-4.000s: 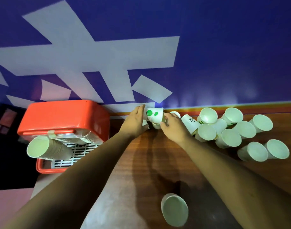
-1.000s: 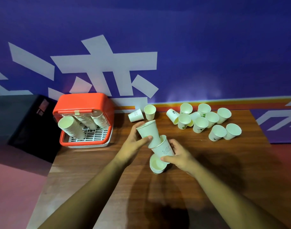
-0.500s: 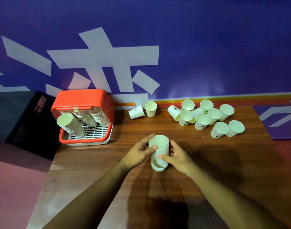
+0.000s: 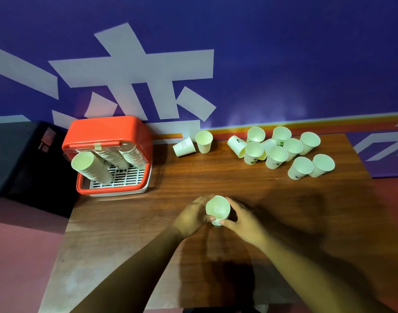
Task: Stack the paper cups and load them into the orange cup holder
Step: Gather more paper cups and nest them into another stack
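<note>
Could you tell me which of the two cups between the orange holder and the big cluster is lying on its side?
The left cup, nearer the orange holder, shows its printed side; its neighbour stands upright, mouth up.

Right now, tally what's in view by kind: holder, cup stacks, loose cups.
Holder: 1
Stacks inside it: 3
Held stack: 1
Loose cups: 12
Total: 17
</note>
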`<action>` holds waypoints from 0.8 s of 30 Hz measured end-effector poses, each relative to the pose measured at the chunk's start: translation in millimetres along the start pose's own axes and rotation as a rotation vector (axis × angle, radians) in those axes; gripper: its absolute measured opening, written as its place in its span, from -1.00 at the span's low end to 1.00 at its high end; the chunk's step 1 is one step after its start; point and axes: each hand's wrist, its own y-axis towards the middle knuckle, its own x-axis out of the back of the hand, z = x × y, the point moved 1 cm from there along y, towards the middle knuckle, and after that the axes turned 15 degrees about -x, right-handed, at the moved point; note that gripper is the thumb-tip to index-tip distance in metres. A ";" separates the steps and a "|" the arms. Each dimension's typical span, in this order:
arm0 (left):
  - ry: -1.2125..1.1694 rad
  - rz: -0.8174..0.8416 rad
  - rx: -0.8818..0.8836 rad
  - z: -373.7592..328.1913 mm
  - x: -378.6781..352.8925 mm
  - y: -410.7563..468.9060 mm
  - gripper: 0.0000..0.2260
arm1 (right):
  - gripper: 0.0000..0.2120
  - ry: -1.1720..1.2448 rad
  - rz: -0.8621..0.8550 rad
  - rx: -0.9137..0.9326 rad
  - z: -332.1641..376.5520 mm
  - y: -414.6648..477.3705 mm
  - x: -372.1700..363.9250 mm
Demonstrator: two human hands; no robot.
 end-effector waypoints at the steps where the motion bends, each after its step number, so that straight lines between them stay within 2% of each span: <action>1: -0.005 0.014 0.014 2.4 -0.6 -0.4 -0.37 | -0.34 -0.025 -0.010 -0.004 -1.9 0.5 -0.6; 6: 0.071 0.025 0.004 0.4 10.4 8.9 -0.48 | -0.26 -0.045 0.005 -0.118 -7.1 -1.1 13.5; 10: 0.134 -0.026 -0.064 -22.1 23.6 36.6 -0.62 | -0.36 0.006 0.006 -0.277 -14.1 -6.4 56.3; 16: 0.253 0.023 -0.175 -79.8 5.3 101.5 -0.65 | -0.48 0.077 -0.301 -0.346 -51.1 -7.6 141.3; 24: 0.336 0.017 -0.139 -148.8 -66.2 195.1 -0.58 | -0.48 0.012 -0.484 -0.319 -123.6 19.8 261.9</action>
